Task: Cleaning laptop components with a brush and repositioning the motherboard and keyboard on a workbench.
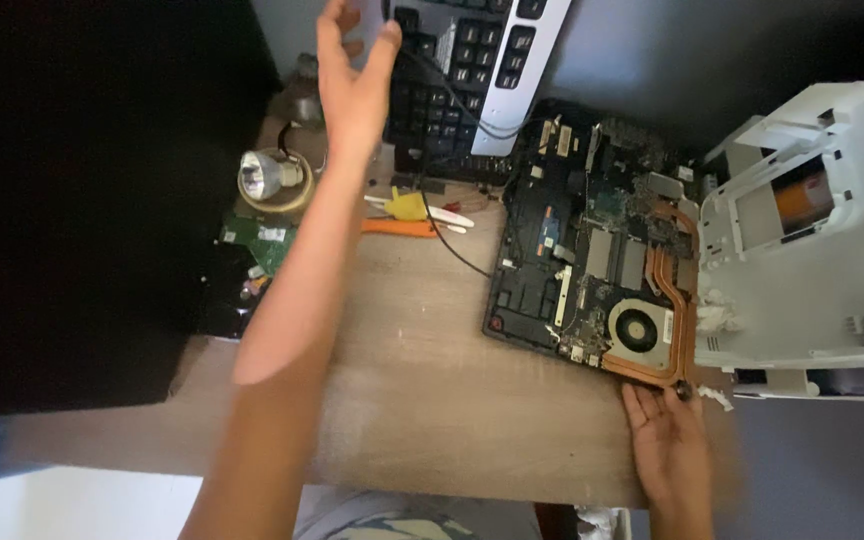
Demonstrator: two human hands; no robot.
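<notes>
While the left hand (352,70) stretches far across the tabletop (422,400) toward its back edge, fingers pinched on something small and pale that I cannot make out, the right hand (667,440) rests at the front right corner, fingers spread flat with their tips touching the copper heat pipe of the bare laptop motherboard (592,250). That board lies flat on the right half of the tabletop, its round fan (638,330) toward the front, close to the right hand. Behind it a black keyboard (452,70) leans at the back edge, just by the left hand. A projector lamp (267,175) and a small green circuit board (267,240) sit near the left edge, with yellow and orange plastic tools (407,215) between them and the motherboard. A white plastic housing (812,230) sits hard against the board's right side.

To my eye this is the fetching step: one hand steadies the board, the other collects an item. Bringing it to the board calls for care over the loose cable.
</notes>
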